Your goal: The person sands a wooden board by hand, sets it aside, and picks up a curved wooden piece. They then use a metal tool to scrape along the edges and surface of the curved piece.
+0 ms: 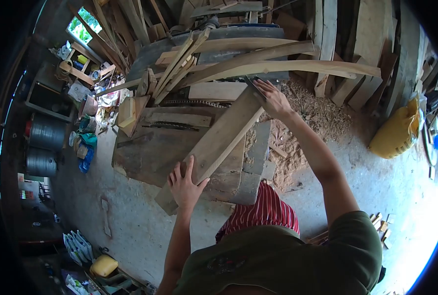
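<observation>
A long wooden plank point(224, 130) lies slantwise across the workbench point(145, 152), its near end jutting past the bench edge. My left hand point(183, 187) rests on the near part of the plank, fingers spread over its face and thumb out towards the right edge. At the far end, my right hand point(274, 100) grips a dark, thin, flat tool point(255, 87) against the wood. Part of that tool is hidden under the fingers, so its kind cannot be made out. Beside the plank on the left is a shorter wood strip point(178, 119).
Curved timber pieces point(278, 69) are stacked along the back of the bench. Wood shavings point(322, 115) cover the floor to the right, near a yellow sack point(396, 128). Metal drums point(46, 132) stand at the left. Boards point(371, 34) lean at the back right.
</observation>
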### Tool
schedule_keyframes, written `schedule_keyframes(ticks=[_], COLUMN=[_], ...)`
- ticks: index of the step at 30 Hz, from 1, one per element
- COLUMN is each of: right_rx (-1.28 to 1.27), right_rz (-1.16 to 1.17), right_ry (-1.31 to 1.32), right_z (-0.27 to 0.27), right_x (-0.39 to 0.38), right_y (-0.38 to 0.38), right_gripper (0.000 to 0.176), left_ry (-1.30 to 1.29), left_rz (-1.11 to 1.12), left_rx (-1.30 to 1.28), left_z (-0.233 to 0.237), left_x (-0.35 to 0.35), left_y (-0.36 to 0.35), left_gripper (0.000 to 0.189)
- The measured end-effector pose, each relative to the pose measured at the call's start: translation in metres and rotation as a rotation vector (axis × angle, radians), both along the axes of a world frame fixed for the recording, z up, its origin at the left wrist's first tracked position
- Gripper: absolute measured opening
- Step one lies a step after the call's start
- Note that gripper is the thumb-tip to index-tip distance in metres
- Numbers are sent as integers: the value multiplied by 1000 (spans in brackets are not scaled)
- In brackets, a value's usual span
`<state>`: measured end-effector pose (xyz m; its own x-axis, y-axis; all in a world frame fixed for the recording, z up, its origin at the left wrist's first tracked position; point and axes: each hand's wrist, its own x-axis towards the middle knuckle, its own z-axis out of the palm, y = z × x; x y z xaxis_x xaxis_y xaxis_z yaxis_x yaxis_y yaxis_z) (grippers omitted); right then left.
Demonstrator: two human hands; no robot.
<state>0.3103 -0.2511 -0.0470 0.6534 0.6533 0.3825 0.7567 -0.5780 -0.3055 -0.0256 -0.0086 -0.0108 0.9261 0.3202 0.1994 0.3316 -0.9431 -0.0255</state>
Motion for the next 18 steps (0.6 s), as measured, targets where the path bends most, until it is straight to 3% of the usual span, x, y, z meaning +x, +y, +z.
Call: schedule_keyframes(ticks=[2,3,6,11,14,18], right_rx=[12,73,57,16,58,47], right_rz=[71,46,75,40,108,82], right_ry=[-115,19,31,-8,-105,-62], right_z=[3,7,14,5,5,9], right_x=[-15,-24,-38,-5,-7,-55], right_y=[-25,-37,-59,-13,-24,-83], right_gripper=[43,43,43,43,43,43], left_ry=[-1,7,22,9,-8,-27], left_rz=[-22,-41,-100,-124,-110,-113], left_rx=[-6,-22,-59,-30,-25,-32], left_z=[1,0,5,6,6,5], left_x=[0,0,3,5,4,5], left_y=[5,7,13,16,12,12], left_gripper=[94,93,92,93,93,91])
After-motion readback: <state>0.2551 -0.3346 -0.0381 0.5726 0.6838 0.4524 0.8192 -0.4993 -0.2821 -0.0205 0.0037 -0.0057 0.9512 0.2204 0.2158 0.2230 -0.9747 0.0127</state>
